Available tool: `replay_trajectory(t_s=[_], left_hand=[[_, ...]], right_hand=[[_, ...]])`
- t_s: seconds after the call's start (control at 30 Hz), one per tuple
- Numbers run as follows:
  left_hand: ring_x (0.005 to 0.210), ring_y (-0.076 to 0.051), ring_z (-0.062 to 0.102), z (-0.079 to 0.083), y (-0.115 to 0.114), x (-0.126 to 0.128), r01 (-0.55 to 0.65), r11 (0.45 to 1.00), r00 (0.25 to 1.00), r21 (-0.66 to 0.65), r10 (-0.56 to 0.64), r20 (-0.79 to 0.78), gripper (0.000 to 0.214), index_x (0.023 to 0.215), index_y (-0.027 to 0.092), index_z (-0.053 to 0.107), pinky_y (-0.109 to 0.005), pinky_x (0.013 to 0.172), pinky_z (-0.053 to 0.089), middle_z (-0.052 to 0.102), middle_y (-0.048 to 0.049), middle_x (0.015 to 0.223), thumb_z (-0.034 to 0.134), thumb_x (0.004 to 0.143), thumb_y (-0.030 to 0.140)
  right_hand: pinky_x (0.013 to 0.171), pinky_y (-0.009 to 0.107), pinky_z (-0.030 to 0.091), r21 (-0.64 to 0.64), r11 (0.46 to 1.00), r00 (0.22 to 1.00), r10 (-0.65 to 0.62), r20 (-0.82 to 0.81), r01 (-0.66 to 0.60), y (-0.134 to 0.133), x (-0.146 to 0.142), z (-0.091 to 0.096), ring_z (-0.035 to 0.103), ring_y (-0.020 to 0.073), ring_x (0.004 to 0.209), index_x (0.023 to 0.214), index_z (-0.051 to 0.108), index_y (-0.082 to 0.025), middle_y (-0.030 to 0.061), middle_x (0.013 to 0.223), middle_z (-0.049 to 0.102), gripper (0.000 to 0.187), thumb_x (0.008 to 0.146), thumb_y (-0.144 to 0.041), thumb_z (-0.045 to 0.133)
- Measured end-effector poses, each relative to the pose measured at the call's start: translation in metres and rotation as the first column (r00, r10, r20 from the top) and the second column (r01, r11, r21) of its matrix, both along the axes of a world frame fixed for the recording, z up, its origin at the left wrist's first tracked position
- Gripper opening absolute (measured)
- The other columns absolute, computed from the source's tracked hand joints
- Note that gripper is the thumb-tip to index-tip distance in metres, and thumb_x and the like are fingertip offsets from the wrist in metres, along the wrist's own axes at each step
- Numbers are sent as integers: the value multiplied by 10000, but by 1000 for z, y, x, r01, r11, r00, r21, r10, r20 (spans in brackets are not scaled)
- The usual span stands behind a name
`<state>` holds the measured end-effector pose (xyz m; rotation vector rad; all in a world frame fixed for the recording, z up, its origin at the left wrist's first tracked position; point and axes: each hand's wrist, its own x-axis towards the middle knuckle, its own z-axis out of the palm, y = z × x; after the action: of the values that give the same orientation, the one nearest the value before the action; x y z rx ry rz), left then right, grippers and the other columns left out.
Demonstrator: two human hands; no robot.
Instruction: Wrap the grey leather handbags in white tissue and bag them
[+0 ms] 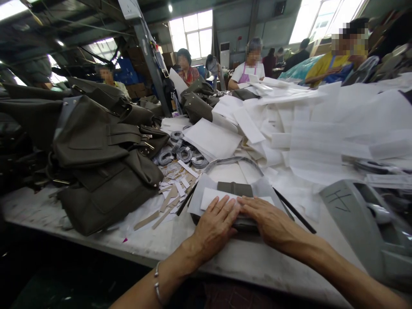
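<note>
A dark olive handbag lies on the table in front of me, its handle arched away from me in a clear wrapping. White sheets cover part of it, and a folded white foam strip rests on top. My left hand lies flat on the strip with its fingers stretched out. Beside it my right hand presses on the strip too, fingers extended, the fingertips of both hands almost meeting. Dark straps stick out at both sides. The bag's near edge is partly hidden under my hands.
Olive bags are piled at the left. Wrapped coiled straps and paper scraps lie beside them. White sheets heap up at the back right. A grey tape dispenser stands at my right. Several people work across the table.
</note>
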<state>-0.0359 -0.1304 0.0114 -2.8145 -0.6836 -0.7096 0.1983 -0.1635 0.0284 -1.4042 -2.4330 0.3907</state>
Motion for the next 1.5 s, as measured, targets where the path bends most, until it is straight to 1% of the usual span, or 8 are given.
replay_trajectory(t_s=[0.17,0.3,0.43,0.57,0.7,0.87,1.3,1.5], left_hand=[[1298,-217,529,-20,6,0,13,997,1000,-79,-14,-19,436,1384,128,460,-420,1108,405,601,-129,1350,499,986,300],[1271,-217,549,-28,1,0,2,998,999,-59,1,51,393,1360,129,475,-422,1092,414,612,-120,1333,485,984,245],[1197,-227,584,-14,-2,7,-8,996,1000,-91,6,-16,416,1322,116,493,-385,1032,452,620,-131,1299,571,934,244],[1042,-258,620,6,3,14,-75,981,988,-181,48,-145,593,1386,121,424,-404,896,514,639,-126,1194,658,875,310],[1020,-267,619,6,10,13,-47,970,993,-240,19,-117,590,1364,155,453,-428,892,529,643,-103,1152,688,841,296],[1319,-272,494,-16,13,8,87,989,996,-119,-82,42,570,1414,107,391,-470,1071,460,532,-175,1402,574,878,170],[1262,-224,561,-33,14,10,99,989,978,107,-116,174,372,1321,117,559,-396,1023,523,640,-105,1302,378,1006,195],[1281,-236,538,-37,10,10,69,988,986,137,-88,145,411,1343,123,562,-391,1042,494,607,-79,1355,310,1025,192]], right_hand=[[1159,483,341,-15,998,998,-57,-6,57,-9,2,-9,425,250,1385,1431,489,-154,127,1489,466,636,795,-140,495],[1120,542,374,155,983,987,-117,107,100,-20,-14,-19,449,313,1360,1432,467,-105,181,1474,473,656,789,-168,581],[1117,513,377,290,950,972,-170,162,118,-23,-23,-27,467,280,1348,1428,462,-115,159,1469,491,632,803,-24,472],[1094,512,402,278,949,968,-196,155,148,-21,-27,-23,527,304,1286,1379,513,-92,174,1412,550,566,812,-83,524],[1059,513,440,330,928,962,-232,146,174,-20,-34,-23,573,313,1229,1319,567,-85,182,1338,609,526,800,-45,486],[1069,519,444,349,916,972,-228,56,195,-24,-34,-27,561,318,1251,1323,562,-96,178,1353,600,548,776,-91,545],[1047,463,496,285,945,985,-172,7,163,-26,-21,-18,616,300,1190,1273,611,-168,134,1303,647,531,744,-135,638],[1037,451,510,369,923,992,-123,18,107,-28,-14,-15,625,275,1181,1256,629,-157,120,1265,673,419,840,-125,585]])
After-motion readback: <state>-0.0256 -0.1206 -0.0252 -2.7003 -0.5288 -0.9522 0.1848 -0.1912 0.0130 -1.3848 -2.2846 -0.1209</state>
